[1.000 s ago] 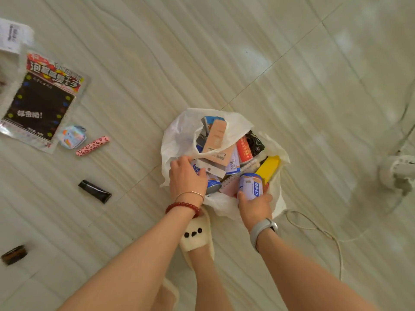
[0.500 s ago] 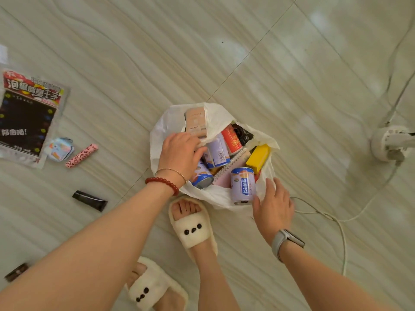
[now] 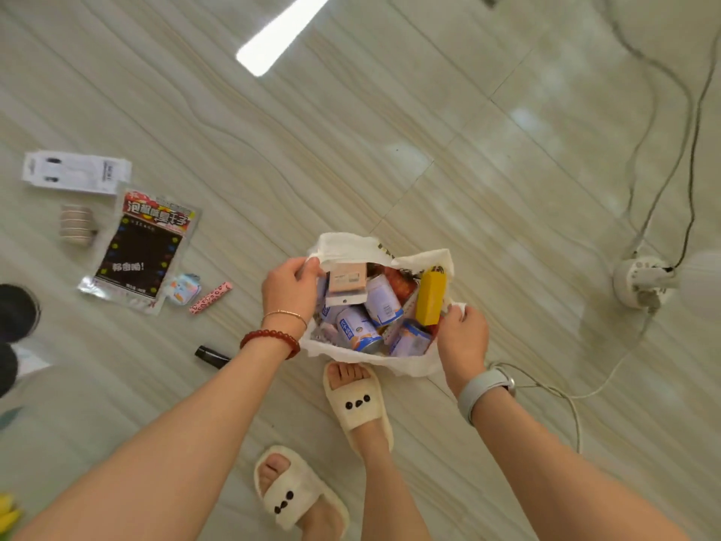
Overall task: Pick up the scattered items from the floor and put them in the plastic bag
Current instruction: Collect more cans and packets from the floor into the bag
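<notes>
A white plastic bag sits open on the floor, holding several blue-and-white cans, a yellow box and a beige card pack. My left hand pinches the bag's left rim. My right hand grips the right rim. Still on the floor to the left lie a black snack pouch, a small pale blue packet, a pink spotted tube, a black tube, a white box and a striped round stack.
My two feet in cream slippers stand just below the bag. A white round socket with cables lies at the right. Dark round objects sit at the left edge.
My right hand let go of the can, which now lies inside the bag, and took hold of the right rim. My left hand moved from the contents to the left rim.
</notes>
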A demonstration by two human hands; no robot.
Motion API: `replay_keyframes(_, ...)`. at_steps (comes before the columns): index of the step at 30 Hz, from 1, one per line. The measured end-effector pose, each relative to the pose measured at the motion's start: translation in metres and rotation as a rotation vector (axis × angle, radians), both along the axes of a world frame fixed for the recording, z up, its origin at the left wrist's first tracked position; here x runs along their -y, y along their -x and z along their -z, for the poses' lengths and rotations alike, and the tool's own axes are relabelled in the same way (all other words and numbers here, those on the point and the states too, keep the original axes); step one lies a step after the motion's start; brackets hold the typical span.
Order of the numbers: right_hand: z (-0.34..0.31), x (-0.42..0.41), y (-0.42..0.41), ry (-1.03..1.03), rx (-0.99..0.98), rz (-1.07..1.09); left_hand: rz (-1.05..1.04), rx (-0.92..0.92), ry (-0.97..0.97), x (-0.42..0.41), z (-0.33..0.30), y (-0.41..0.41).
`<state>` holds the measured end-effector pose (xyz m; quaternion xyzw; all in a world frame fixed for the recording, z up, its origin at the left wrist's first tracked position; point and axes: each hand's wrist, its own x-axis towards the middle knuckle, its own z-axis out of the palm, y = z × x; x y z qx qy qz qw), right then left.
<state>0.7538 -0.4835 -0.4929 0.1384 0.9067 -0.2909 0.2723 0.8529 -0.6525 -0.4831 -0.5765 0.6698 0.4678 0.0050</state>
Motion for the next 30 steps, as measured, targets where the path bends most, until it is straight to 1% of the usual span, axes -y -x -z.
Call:
replay_keyframes(2,-0.036,0.014,0.004,0.004,-0.019,-0.107,-0.099,0.011,-0.023,0.010,-0.028,-0.019)
replay_keyframes(4,-0.058,0.023,0.007,0.002,-0.028,-0.195,-0.148,0.002,-0.033,0.014,-0.048,-0.030)
replay_keyframes(8,-0.112,0.057,0.009,0.005,-0.097,-0.306,-0.264,-0.070,0.033,0.040,-0.098,-0.043)
replay_keyframes(10,-0.136,0.074,0.009,0.002,-0.139,-0.369,-0.320,-0.077,0.059,0.047,-0.114,-0.055)
replay_keyframes(13,-0.158,0.096,0.003,0.004,-0.178,-0.467,-0.342,-0.090,0.069,0.048,-0.126,-0.080)
replay_keyframes(15,-0.164,0.106,-0.005,-0.013,-0.200,-0.546,-0.411,-0.075,0.074,0.046,-0.129,-0.094)
replay_keyframes(18,-0.161,0.119,-0.012,-0.009,-0.215,-0.668,-0.549,-0.061,-0.015,0.045,-0.131,-0.106)
replay_keyframes(21,-0.148,0.131,-0.013,-0.068,-0.148,-0.788,-0.614,0.003,-0.094,0.045,-0.118,-0.118)
replay_keyframes(24,-0.134,0.139,-0.017,-0.154,-0.078,-0.964,-0.710,0.091,-0.195,0.046,-0.100,-0.128)
replay_keyframes(26,-0.128,0.142,-0.024,-0.240,-0.087,-1.100,-0.698,0.123,-0.228,0.045,-0.090,-0.133)
replay_keyframes(28,-0.127,0.143,-0.034,-0.329,-0.137,-1.214,-0.626,0.141,-0.228,0.042,-0.089,-0.136)
replay_keyframes(30,-0.132,0.145,-0.048,-0.362,-0.196,-1.295,-0.556,0.123,-0.219,0.038,-0.096,-0.139)
